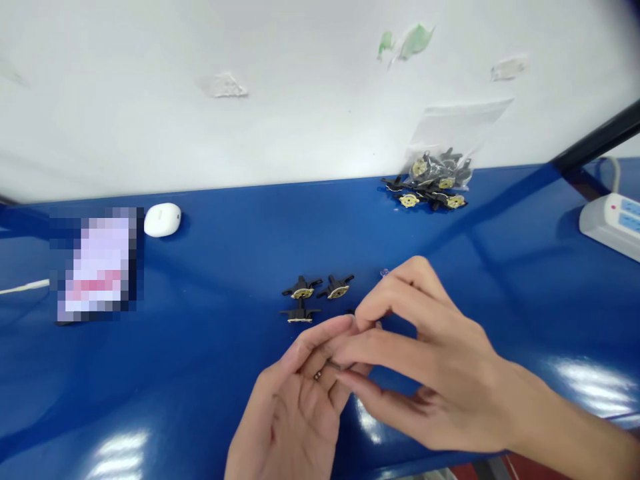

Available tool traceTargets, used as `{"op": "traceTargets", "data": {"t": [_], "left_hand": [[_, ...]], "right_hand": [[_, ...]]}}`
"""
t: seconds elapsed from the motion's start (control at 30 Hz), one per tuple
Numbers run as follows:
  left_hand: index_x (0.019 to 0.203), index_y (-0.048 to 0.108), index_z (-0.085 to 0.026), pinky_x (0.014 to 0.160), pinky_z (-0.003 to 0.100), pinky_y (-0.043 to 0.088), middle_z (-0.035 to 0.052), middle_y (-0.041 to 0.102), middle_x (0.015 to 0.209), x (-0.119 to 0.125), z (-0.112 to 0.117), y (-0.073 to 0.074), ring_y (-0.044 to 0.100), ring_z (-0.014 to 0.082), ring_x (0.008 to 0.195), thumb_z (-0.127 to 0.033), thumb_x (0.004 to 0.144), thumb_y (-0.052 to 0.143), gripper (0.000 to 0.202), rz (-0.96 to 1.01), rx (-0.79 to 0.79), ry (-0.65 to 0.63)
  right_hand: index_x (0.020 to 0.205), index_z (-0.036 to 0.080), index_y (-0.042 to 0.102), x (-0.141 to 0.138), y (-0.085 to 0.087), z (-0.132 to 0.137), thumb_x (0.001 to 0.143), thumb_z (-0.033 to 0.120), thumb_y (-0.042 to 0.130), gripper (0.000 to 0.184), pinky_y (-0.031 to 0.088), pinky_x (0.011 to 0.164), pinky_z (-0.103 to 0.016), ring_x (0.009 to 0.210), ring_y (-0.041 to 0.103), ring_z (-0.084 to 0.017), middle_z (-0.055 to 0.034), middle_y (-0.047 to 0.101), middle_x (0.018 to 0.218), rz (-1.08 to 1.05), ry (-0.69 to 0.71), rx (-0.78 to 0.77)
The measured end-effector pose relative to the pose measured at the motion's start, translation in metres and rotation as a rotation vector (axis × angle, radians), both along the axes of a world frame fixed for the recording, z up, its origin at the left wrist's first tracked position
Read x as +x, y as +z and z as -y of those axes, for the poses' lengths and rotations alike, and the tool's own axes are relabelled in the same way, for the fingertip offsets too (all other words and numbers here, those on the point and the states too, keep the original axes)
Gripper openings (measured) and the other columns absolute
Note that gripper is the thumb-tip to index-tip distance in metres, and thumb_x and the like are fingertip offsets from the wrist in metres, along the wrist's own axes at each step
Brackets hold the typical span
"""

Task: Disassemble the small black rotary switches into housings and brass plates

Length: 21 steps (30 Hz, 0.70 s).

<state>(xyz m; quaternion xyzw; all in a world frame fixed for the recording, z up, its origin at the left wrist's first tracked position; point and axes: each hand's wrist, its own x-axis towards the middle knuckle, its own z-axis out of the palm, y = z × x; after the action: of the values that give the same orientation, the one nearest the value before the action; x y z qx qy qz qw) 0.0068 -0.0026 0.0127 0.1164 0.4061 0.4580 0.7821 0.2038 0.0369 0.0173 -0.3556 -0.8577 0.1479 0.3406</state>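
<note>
My left hand [295, 407] is palm-up near the table's front edge, fingers curled, with small metal bits lying on the fingers. My right hand [425, 360] reaches across it from the right, thumb and forefinger pinched together over the left fingertips on something too small to make out. Just beyond the fingertips three small black parts with brass centres [315, 297] lie on the blue table [210, 347]. A heap of the same black parts [430, 190] spills from a clear plastic bag [450, 133] leaning on the white wall at the back right.
A white oval case [163, 220] sits at the back left beside a blurred-out flat item [97, 263] with a white cable. A white power strip [613, 223] lies at the right edge, under a dark bar [595, 140].
</note>
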Motion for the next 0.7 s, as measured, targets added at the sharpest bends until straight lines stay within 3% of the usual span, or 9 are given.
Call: {"op": "traceTargets", "data": {"t": [0.13,0.27,0.4,0.5,0.6,0.7], "left_hand": [[0.122,0.094,-0.021,0.119,0.045,0.064,0.0164,0.087,0.138,-0.003,-0.002,-0.005,0.076,0.0369,0.142,-0.044,0.112,0.069,0.036,-0.005,-0.013,-0.002],[0.123,0.094,-0.021,0.115,0.035,0.066,0.0148,0.087,0.139,-0.005,0.000,-0.009,0.078,0.0330,0.139,-0.044,0.111,0.070,0.035,0.040,-0.003,-0.005],[0.118,0.095,-0.020,0.115,0.042,0.067,0.0147,0.089,0.135,-0.004,0.000,-0.007,0.083,0.0329,0.130,-0.037,0.114,0.065,0.035,-0.016,0.023,0.060],[0.112,0.095,-0.020,0.116,0.042,0.066,0.0135,0.092,0.124,-0.005,-0.004,-0.008,0.084,0.0318,0.125,-0.029,0.113,0.064,0.032,-0.016,0.051,0.100],[0.100,0.093,-0.019,0.097,0.034,0.071,0.0099,0.090,0.100,-0.006,-0.006,-0.010,0.085,0.0258,0.098,-0.023,0.108,0.067,0.028,-0.049,0.068,0.169],[0.081,0.086,-0.019,0.067,0.026,0.062,0.0050,0.072,0.071,-0.005,-0.004,-0.007,0.067,0.0178,0.067,-0.031,0.107,0.070,0.033,-0.108,0.046,0.220]], "right_hand": [[0.104,0.018,0.085,-0.004,-0.008,0.002,0.113,0.024,0.068,0.020,0.051,0.084,-0.043,0.092,0.055,-0.023,-0.0089,0.071,0.103,0.080,0.037,-0.113],[0.102,0.018,0.085,-0.003,-0.009,0.005,0.115,0.017,0.065,0.023,0.051,0.079,-0.041,0.092,0.054,-0.023,-0.0079,0.072,0.098,0.074,-0.002,-0.080],[0.107,0.021,0.082,0.006,0.001,0.000,0.114,0.019,0.070,0.014,0.052,0.079,-0.040,0.091,0.058,-0.022,-0.0054,0.073,0.098,0.025,-0.059,-0.059],[0.109,0.028,0.081,0.014,0.011,-0.002,0.110,0.021,0.079,0.007,0.050,0.078,-0.042,0.088,0.061,-0.022,-0.0020,0.073,0.093,-0.052,-0.236,-0.040],[0.106,0.032,0.082,0.017,0.011,0.007,0.110,0.020,0.077,0.013,0.051,0.077,-0.043,0.089,0.062,-0.024,-0.0023,0.072,0.091,-0.075,-0.402,-0.080],[0.107,0.028,0.082,0.015,-0.001,0.025,0.109,0.015,0.075,0.015,0.054,0.072,-0.040,0.091,0.061,-0.024,-0.0044,0.070,0.090,-0.027,-0.405,-0.107]]}}
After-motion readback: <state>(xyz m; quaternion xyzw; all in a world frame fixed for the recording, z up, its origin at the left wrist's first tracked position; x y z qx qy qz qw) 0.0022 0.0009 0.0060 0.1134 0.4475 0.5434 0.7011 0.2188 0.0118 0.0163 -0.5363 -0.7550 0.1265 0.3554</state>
